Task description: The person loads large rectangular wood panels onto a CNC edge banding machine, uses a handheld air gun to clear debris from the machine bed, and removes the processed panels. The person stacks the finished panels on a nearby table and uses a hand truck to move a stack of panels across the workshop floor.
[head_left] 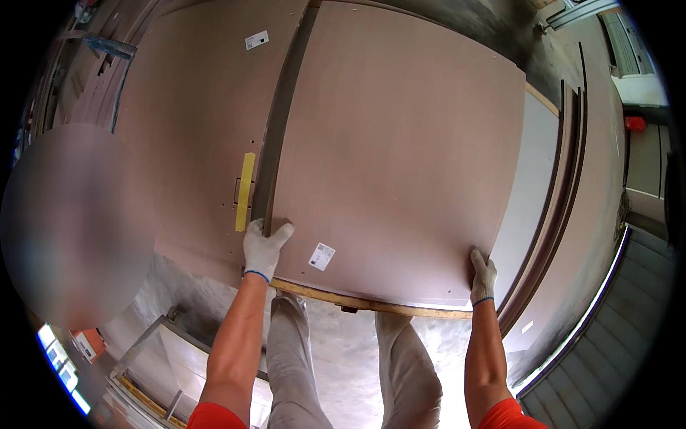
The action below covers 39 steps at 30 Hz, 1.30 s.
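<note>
A large brown panel [400, 157] lies flat in front of me, with a white label [321, 256] near its front edge. My left hand [264, 248], in a white work glove with a blue cuff, grips the panel's left edge close to the front corner, thumb on top. At the right edge, my right hand [483, 274], gloved the same way, holds the panel near its other front corner. The fingers of both hands are partly hidden by the edges. A second brown panel [193, 143] with a yellow tape strip [245, 191] lies to the left, across a dark gap.
A pale board [532, 171] shows beneath the panel on the right, beside long dark strips [564, 193]. A wooden edge [343, 294] runs along the front. A blurred person [78, 222] is at the left. A metal frame [161, 343] stands at the lower left.
</note>
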### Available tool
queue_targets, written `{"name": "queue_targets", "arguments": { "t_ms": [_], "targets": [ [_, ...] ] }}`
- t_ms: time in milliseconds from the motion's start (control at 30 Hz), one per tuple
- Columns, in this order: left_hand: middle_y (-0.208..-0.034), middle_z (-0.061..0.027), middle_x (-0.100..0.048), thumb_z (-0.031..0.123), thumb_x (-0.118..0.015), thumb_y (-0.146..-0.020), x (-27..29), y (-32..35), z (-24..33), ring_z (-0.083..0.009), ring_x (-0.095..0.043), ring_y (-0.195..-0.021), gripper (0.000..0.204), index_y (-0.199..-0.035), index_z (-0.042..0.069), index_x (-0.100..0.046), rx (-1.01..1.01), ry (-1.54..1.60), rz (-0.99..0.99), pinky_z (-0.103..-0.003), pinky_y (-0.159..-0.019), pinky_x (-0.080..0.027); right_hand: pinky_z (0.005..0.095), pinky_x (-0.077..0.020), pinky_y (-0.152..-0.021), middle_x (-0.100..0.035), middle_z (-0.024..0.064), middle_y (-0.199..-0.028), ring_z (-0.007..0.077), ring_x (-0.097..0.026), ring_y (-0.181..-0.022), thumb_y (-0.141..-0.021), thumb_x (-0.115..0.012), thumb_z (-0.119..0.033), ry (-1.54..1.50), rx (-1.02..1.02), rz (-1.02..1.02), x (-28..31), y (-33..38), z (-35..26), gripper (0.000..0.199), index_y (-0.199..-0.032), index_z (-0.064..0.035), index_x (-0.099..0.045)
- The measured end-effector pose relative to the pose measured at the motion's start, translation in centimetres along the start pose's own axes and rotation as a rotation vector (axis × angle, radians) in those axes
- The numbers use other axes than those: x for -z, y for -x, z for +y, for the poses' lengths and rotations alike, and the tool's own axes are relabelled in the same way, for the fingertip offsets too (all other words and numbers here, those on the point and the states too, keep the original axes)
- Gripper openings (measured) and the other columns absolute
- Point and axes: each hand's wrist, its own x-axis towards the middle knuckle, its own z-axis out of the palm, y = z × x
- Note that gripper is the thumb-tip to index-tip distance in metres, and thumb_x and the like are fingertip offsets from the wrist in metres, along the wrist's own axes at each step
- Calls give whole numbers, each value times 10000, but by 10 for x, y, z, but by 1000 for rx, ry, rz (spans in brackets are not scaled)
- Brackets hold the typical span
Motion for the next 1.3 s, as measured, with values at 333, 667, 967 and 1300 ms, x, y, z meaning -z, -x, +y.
{"name": "queue_targets", "arguments": {
  "t_ms": [333, 667, 967, 1300],
  "targets": [
    [-1131, -176, -718, 137, -842, -827, 36, 40, -38, -230, -694, -1000, 583, -1279, -122, -581, 65, -56, -8, -344, -902, -565, 318, -592, -844, -709, 114, -1114, 194, -690, -938, -888, -806, -100, -78, -64, 45, 9, 47, 33, 432, -1240, 69, -622],
    [-1476, -141, -524, 266, -825, -908, 16, 118, -65, -352, -562, -1306, 752, -1525, 84, -434, 654, 592, 192, -558, -1050, -522, 351, -538, -950, -678, 141, -1226, 215, -650, -1090, -868, -863, -235, 13, 2, 136, -23, 68, 62, 661, -1360, 81, -555],
    [-1253, -121, -648, 374, -800, -929, 13, 87, -115, -288, -649, -1012, 615, -1396, 62, -549, 595, 435, 204, -497, -820, -571, 427, -489, -1054, -603, 254, -1358, 380, -600, -1238, -842, -824, -393, 420, 152, 43, -22, 75, 12, 809, -1424, 76, -515],
    [-1019, -94, -763, 369, -773, -878, 14, 339, 75, -206, -704, -1018, 370, -1045, 39, -766, -20, -298, -758, -355, -943, -541, 457, -450, -1116, -641, 261, -1362, 364, -588, -1298, -840, -790, -498, 449, -14, -259, 189, 410, 206, 711, -1286, 42, -667]
  ]
}}
